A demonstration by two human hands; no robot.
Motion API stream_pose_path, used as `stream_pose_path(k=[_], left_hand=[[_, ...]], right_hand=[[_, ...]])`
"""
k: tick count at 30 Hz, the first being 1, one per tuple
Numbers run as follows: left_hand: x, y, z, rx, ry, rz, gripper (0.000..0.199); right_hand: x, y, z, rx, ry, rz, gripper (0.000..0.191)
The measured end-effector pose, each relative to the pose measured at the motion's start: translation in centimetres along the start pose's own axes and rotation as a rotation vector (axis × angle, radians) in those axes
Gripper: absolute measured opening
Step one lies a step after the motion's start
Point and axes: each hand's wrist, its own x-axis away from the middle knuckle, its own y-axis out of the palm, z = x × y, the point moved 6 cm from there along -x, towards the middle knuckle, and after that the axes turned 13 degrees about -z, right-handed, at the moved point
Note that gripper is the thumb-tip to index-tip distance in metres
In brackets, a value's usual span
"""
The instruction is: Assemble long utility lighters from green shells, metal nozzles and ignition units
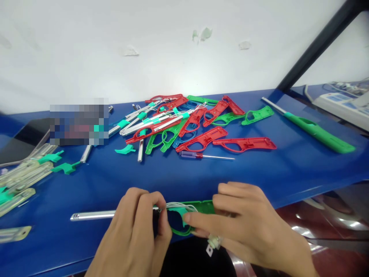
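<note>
A green lighter handle half [201,207] lies at the table's near edge, its ring-shaped finger guard toward me. From its left end runs a silver metal tube [92,216]. My left hand [138,227] is closed, thumb and fingers pinching the joint between tube and handle, which they largely cover. My right hand [245,227] is closed around the handle's right part, the index fingertip touching a teal trigger [181,212]. White wires [178,204] curve above the trigger. A small translucent piece with a white tab [213,243] shows below the right fingers.
Red handle halves [248,144], green ones and metal tubes [141,129] with wires form a pile at the back. A screwdriver [193,155] lies before it. An assembled green lighter [319,132] rests at right. Teal triggers [66,167] and clear plastic parts [29,179] lie at left.
</note>
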Motion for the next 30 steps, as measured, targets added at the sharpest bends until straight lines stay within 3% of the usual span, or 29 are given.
stream_pose_path(k=[9,16,24,30], left_hand=[[-1.4,-1.0,1.5,-0.003,-0.034,0.088,0.009],[-1.3,-1.4,1.0,0.082,-0.128,0.115,0.016],[-0.5,-0.8,1.2,0.119,0.107,0.066,0.023],[0.0,-0.6,1.2,0.119,0.148,0.123,0.026]], right_hand=[[0.1,0.0,0.1,0.001,0.007,0.004,0.021],[0.1,0.0,0.1,0.001,0.014,0.000,0.024],[0.3,0.2,0.2,-0.015,0.018,-0.017,0.021],[0.3,0.2,0.1,-0.017,0.014,-0.012,0.021]])
